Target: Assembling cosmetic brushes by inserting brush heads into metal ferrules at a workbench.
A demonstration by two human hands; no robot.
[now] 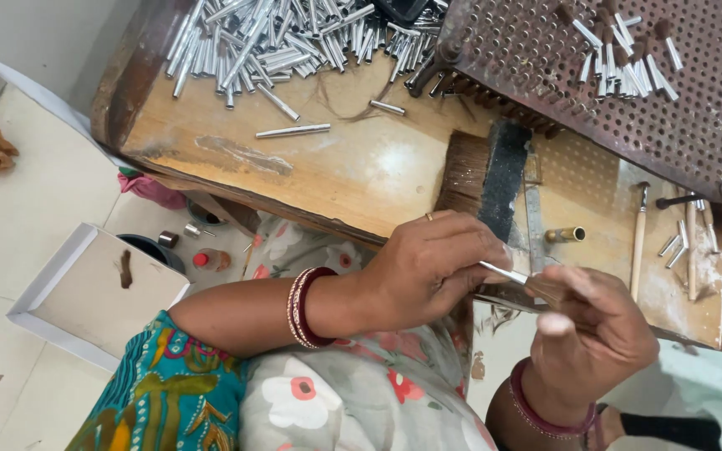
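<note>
From the head view I see my left hand (428,267) pinching a thin metal tube (503,272) just off the desk's (361,171) near edge, while my right hand (595,330) clamps the bristle tuft (549,290) at its tip. A loose tube pile (277,38) fills the far left corner.

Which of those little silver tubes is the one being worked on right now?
The silver tube pinched between both hands, left hand and right hand, with bristles at its end. The others lie loose on the wooden table.
</note>
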